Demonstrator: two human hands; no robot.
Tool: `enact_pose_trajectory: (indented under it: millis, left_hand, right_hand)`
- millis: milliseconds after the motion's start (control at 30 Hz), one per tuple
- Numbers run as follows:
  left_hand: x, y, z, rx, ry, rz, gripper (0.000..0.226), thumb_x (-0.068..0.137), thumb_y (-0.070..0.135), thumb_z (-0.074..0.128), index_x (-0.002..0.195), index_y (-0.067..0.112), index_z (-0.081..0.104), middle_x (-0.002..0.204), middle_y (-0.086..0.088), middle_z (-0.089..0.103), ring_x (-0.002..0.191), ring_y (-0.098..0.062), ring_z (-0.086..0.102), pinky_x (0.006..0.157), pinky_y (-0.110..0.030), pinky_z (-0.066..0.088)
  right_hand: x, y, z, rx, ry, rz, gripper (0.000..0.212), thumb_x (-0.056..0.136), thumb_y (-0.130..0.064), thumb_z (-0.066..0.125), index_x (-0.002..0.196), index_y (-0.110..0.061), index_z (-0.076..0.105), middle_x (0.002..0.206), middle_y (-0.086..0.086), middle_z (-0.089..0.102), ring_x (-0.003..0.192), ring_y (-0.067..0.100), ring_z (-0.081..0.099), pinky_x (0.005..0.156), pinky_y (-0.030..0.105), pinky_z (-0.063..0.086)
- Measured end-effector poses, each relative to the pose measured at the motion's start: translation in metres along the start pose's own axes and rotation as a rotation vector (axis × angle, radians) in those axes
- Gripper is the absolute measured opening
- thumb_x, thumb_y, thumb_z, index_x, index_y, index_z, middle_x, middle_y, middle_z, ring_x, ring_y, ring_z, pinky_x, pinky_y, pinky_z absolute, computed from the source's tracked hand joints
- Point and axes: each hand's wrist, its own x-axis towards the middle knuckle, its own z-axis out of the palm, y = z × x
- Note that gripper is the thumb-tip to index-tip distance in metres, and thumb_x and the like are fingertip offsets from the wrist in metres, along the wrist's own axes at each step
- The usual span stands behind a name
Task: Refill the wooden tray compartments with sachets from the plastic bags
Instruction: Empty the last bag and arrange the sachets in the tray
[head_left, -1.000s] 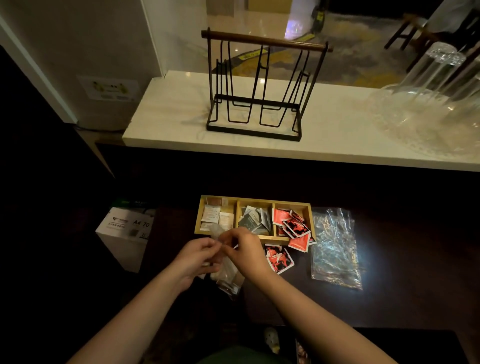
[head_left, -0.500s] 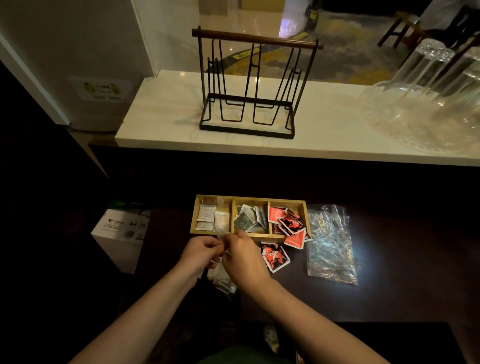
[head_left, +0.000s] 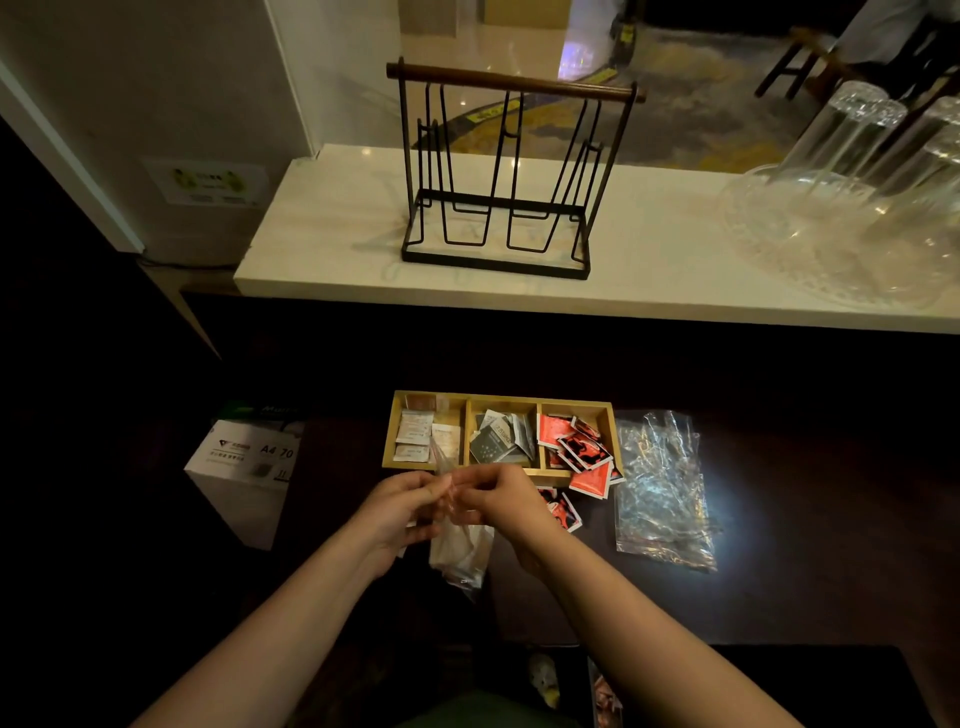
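Observation:
A wooden tray (head_left: 501, 400) with three compartments sits on the dark table. White sachets (head_left: 414, 434) lie in its left compartment, grey sachets (head_left: 500, 439) in the middle, red sachets (head_left: 574, 447) in the right, some spilling over the front edge. My left hand (head_left: 402, 512) and my right hand (head_left: 501, 501) meet just in front of the tray, both pinching the top of a small clear plastic bag (head_left: 460, 553) that hangs below them with pale sachets inside.
An empty crumpled plastic bag (head_left: 662, 488) lies right of the tray. Loose red sachets (head_left: 563, 512) rest by my right hand. A white A4 paper box (head_left: 244, 467) stands at the left. A wire rack (head_left: 511, 171) and glassware (head_left: 857, 197) occupy the pale counter behind.
Both hands stay together on the small bag's top, working it slightly. The bag hangs a little differently below them; the camera view has shifted a bit.

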Motion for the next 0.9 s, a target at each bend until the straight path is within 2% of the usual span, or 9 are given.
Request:
enact_pose_trajectory:
  millis: [100, 200, 300, 400, 500, 633, 700, 833, 900]
  left_hand:
    - [-0.001, 0.003, 0.004, 0.037, 0.009, 0.031, 0.015, 0.088, 0.021, 0.062, 0.074, 0.016, 0.061, 0.067, 0.002, 0.059, 0.061, -0.011, 0.056, 0.063, -0.026, 0.051]
    - [-0.003, 0.006, 0.012, 0.132, 0.002, 0.102, 0.024, 0.092, 0.019, 0.056, 0.069, 0.017, 0.054, 0.068, 0.001, 0.056, 0.061, -0.011, 0.054, 0.056, -0.021, 0.05]
    - [-0.005, 0.008, 0.016, 0.178, 0.016, 0.152, 0.023, 0.095, 0.019, 0.052, 0.072, 0.015, 0.049, 0.07, 0.0, 0.055, 0.06, -0.009, 0.056, 0.057, -0.023, 0.05]
    - [-0.006, 0.008, 0.016, 0.2, 0.016, 0.172, 0.022, 0.095, 0.018, 0.051, 0.074, 0.013, 0.049, 0.068, -0.001, 0.056, 0.052, -0.002, 0.06, 0.059, -0.026, 0.05]
    - [-0.006, 0.006, 0.015, 0.219, 0.028, 0.163, 0.023, 0.095, 0.019, 0.052, 0.072, 0.015, 0.051, 0.068, -0.002, 0.055, 0.054, -0.005, 0.058, 0.059, -0.027, 0.05]
    - [-0.003, 0.007, 0.019, 0.242, 0.081, 0.133, 0.02, 0.096, 0.019, 0.05, 0.078, 0.012, 0.054, 0.071, -0.003, 0.057, 0.063, -0.013, 0.056, 0.056, -0.024, 0.051]
    - [-0.002, 0.007, 0.02, 0.271, 0.097, 0.14, 0.018, 0.096, 0.019, 0.049, 0.082, 0.01, 0.053, 0.074, -0.005, 0.058, 0.066, -0.015, 0.056, 0.056, -0.025, 0.051]
    - [-0.003, 0.008, 0.021, 0.31, 0.064, 0.166, 0.019, 0.096, 0.018, 0.049, 0.079, 0.01, 0.051, 0.075, -0.006, 0.059, 0.068, -0.017, 0.061, 0.061, -0.03, 0.053]
    - [-0.004, 0.008, 0.021, 0.317, 0.061, 0.18, 0.02, 0.097, 0.018, 0.048, 0.079, 0.01, 0.05, 0.073, -0.006, 0.059, 0.068, -0.018, 0.062, 0.062, -0.03, 0.054]
  right_hand:
    - [-0.002, 0.0, 0.004, -0.14, -0.006, -0.06, 0.02, 0.084, -0.001, 0.064, 0.099, -0.013, 0.065, 0.084, 0.002, 0.063, 0.08, 0.018, 0.066, 0.078, 0.033, 0.058]
    - [0.0, 0.001, 0.006, -0.308, 0.095, -0.148, 0.022, 0.081, -0.008, 0.068, 0.103, -0.012, 0.067, 0.079, 0.003, 0.064, 0.071, 0.016, 0.066, 0.071, 0.032, 0.06]
    - [-0.003, 0.0, 0.004, -0.328, 0.139, -0.199, 0.016, 0.084, -0.01, 0.066, 0.1, -0.01, 0.07, 0.074, 0.004, 0.069, 0.059, 0.011, 0.065, 0.061, 0.022, 0.058]
    - [-0.008, -0.002, 0.002, -0.297, 0.12, -0.204, 0.013, 0.086, -0.008, 0.063, 0.097, -0.01, 0.07, 0.068, -0.001, 0.069, 0.055, 0.006, 0.064, 0.059, 0.019, 0.056]
    - [-0.008, -0.004, 0.002, -0.313, 0.133, -0.194, 0.016, 0.086, -0.005, 0.061, 0.098, -0.01, 0.07, 0.068, -0.002, 0.067, 0.059, 0.011, 0.066, 0.062, 0.024, 0.059]
    - [-0.008, -0.007, 0.004, -0.499, 0.073, -0.191, 0.029, 0.083, -0.007, 0.063, 0.112, -0.01, 0.06, 0.082, -0.005, 0.061, 0.08, 0.016, 0.062, 0.076, 0.03, 0.055]
    - [-0.007, -0.006, 0.006, -0.476, 0.049, -0.16, 0.033, 0.082, -0.008, 0.064, 0.114, -0.01, 0.056, 0.089, 0.001, 0.061, 0.086, 0.02, 0.062, 0.08, 0.034, 0.056]
    - [-0.002, -0.002, 0.002, -0.387, 0.171, -0.161, 0.014, 0.085, -0.01, 0.063, 0.098, -0.016, 0.062, 0.084, 0.008, 0.067, 0.078, 0.025, 0.069, 0.074, 0.039, 0.06]
    - [-0.001, -0.001, 0.0, -0.354, 0.191, -0.165, 0.006, 0.086, -0.011, 0.063, 0.087, -0.017, 0.063, 0.08, 0.008, 0.067, 0.069, 0.021, 0.067, 0.068, 0.034, 0.06]
